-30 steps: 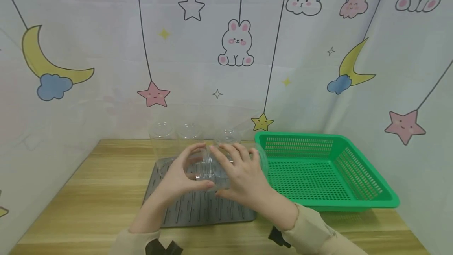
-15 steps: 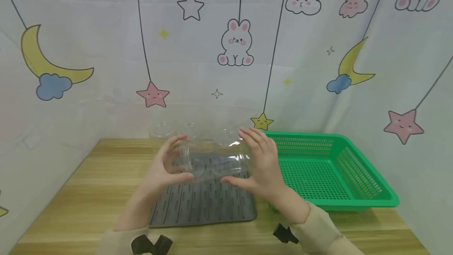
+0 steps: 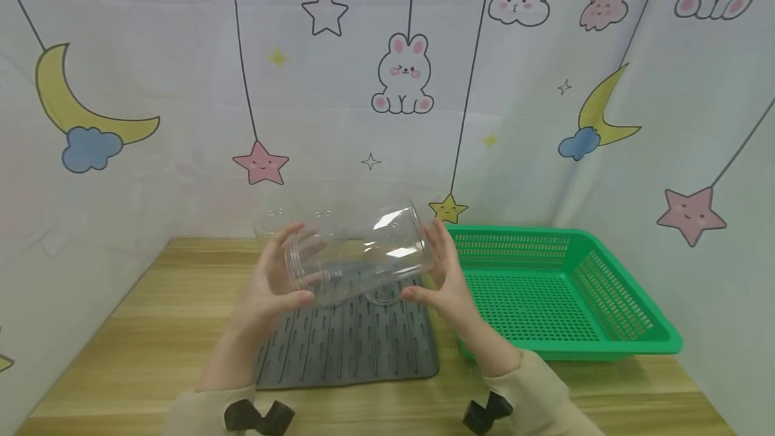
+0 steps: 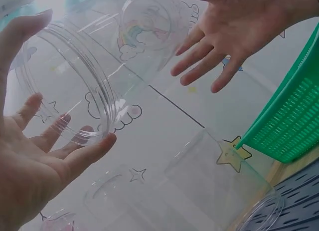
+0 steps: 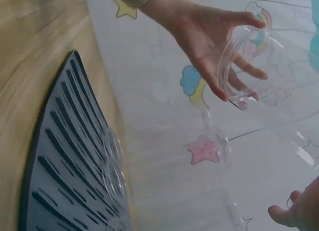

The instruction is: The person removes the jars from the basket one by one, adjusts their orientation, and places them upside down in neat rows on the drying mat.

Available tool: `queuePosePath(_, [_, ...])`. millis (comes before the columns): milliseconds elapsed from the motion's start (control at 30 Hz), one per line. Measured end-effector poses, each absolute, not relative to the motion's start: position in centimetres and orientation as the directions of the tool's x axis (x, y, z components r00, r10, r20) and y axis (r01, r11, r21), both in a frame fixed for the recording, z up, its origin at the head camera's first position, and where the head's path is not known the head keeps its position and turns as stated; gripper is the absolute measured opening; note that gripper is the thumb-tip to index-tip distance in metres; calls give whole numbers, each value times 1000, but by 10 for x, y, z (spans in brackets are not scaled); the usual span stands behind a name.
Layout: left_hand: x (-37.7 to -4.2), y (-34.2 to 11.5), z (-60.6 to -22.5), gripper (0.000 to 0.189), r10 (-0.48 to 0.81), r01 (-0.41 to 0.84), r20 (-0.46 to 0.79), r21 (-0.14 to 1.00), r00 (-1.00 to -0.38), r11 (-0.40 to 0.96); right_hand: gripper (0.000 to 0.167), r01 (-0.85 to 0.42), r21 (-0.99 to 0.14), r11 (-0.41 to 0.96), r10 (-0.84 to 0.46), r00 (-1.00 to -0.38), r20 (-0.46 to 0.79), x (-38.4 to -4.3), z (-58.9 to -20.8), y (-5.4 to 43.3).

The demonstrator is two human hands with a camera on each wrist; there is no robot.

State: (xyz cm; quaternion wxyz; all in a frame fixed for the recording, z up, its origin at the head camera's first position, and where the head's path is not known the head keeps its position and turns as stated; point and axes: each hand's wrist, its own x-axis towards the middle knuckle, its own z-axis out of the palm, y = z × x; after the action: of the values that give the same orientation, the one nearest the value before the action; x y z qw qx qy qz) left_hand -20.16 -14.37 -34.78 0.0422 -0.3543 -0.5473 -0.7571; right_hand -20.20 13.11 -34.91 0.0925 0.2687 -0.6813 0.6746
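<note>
A clear plastic jar (image 3: 369, 254) lies sideways in the air over the grey mat, its base end tilted up to the right. My left hand (image 3: 272, 274) grips its threaded mouth end, fingers and thumb spread round the rim. At the base end is my right hand (image 3: 448, 274), thumb in front and fingers behind. In the left wrist view that right hand (image 4: 224, 46) has its fingers straight and spread, close beside the jar's base. Behind the held jar, several similar clear jars (image 4: 224, 181) stand on the mat, partly hidden by it and the hands.
The ridged grey drying mat (image 3: 351, 348) lies on the wooden table (image 3: 139, 328). A green perforated basket (image 3: 630, 348) sits right of the mat, close to the right forearm. A patterned cloth (image 3: 339, 99) hangs behind the table.
The hands have moved apart along the jar, the left toward the left and the right toward the base. The jar has swung up at its right end, and my right fingers have loosened from its side.
</note>
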Motion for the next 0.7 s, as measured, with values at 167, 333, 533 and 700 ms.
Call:
queuePosePath(167, [-205, -139, -351, 84, 332, 450, 609, 775, -721, -444, 122, -371, -852, -368, -313, -814, 489, -206, -363, 121])
queuePosePath(333, [-207, -135, -356, 82, 354, 418, 589, 788, -726, -452, 104, -329, -770, -547, -350, -745, 567, -207, -373, 108])
queuePosePath(533, [-208, -132, -358, 88, 375, 409, 598, 780, -708, -473, 95, -308, -712, -631, -319, -734, 600, -206, -372, 96])
queuePosePath(700, [-209, -133, -359, 88, 388, 430, 622, 767, -679, -477, 94, -288, -680, -674, -283, -750, 598, -203, -366, 91])
